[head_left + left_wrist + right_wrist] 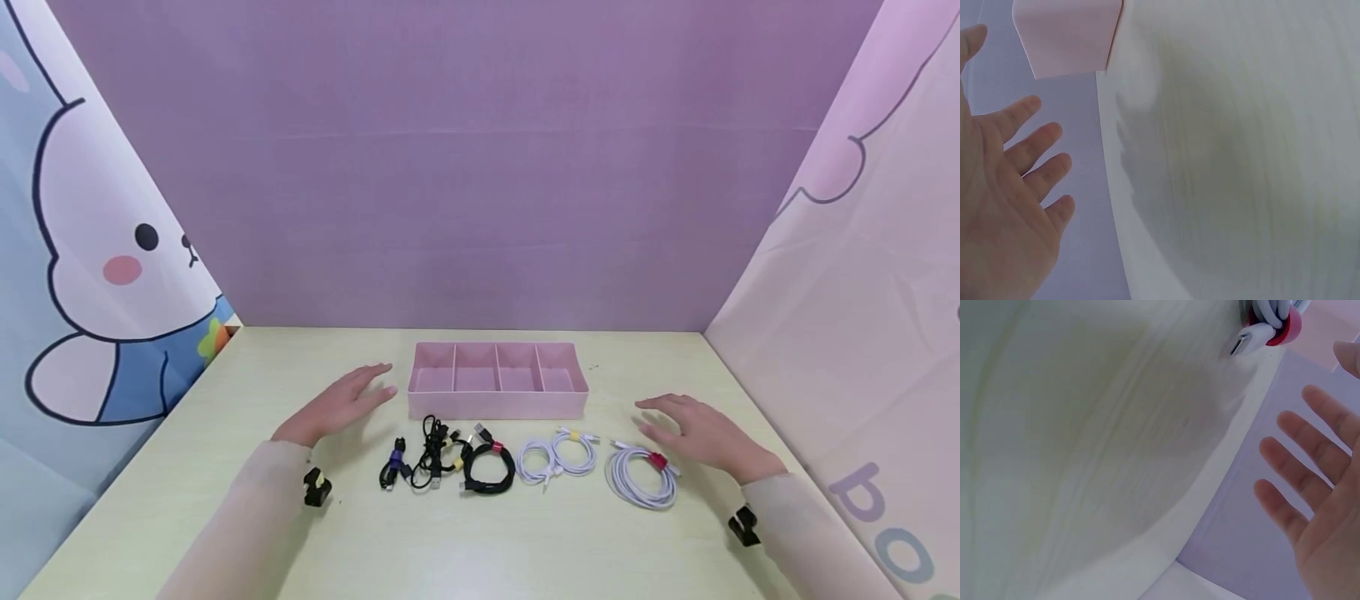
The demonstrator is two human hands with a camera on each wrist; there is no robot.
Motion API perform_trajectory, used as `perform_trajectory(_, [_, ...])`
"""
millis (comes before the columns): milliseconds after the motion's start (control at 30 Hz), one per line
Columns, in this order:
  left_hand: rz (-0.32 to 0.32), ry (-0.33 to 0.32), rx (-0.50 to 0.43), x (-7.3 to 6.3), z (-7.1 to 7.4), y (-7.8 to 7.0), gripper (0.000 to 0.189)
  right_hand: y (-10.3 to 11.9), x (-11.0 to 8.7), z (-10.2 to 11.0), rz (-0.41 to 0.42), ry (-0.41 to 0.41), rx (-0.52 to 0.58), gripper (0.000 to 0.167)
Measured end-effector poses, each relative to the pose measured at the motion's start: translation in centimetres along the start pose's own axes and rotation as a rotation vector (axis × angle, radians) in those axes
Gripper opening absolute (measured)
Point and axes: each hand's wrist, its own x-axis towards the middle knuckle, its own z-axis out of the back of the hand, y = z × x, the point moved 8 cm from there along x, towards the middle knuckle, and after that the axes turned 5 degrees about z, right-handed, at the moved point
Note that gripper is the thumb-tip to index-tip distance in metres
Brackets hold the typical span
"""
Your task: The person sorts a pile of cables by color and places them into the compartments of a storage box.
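Observation:
My left hand (339,406) hovers over the table with fingers spread, just left of a pink box (498,406) that has several compartments in a row. On the other side, my right hand (705,433) is held out with its fingers extended, nearest to a large white cable coil (643,479) with a red strap. Both hands hold nothing. Coiled cables lie in a row before the box: a small black cable (393,463) with a purple strap, a black cable (431,457) with a yellow tie, a round black coil (489,471) with a red tie, and two smaller white coils (535,462).
The pale wooden table (465,550) meets a purple cloth backdrop (480,183) at its far edge. A printed curtain with a cartoon animal (127,250) hangs at left, and a pale pink printed curtain (870,333) hangs at right.

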Motion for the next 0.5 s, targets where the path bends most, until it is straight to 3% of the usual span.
perform_trajectory(500, [0.077,0.073,-0.199,1.2,-1.4,0.7,0.068,0.3,0.1,-0.4,0.001,0.014,0.097,0.035])
